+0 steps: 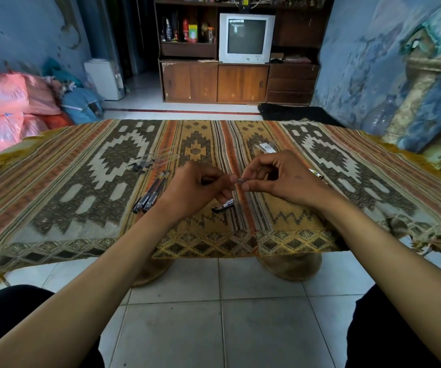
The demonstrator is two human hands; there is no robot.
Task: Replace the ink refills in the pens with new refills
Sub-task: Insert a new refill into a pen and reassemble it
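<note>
Above woven patterned cloth: left hand grips slim black pen; right hand fingers pinch thin refill tip.

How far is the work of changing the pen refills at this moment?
Seemingly midway. Done, probably: a few clear refills and small dark parts lie apart on the tablecloth. In hand: the left hand and right hand pinch a thin dark pen part between them. Left: several dark pens by the left wrist; whether they have new refills cannot be seen.
</note>
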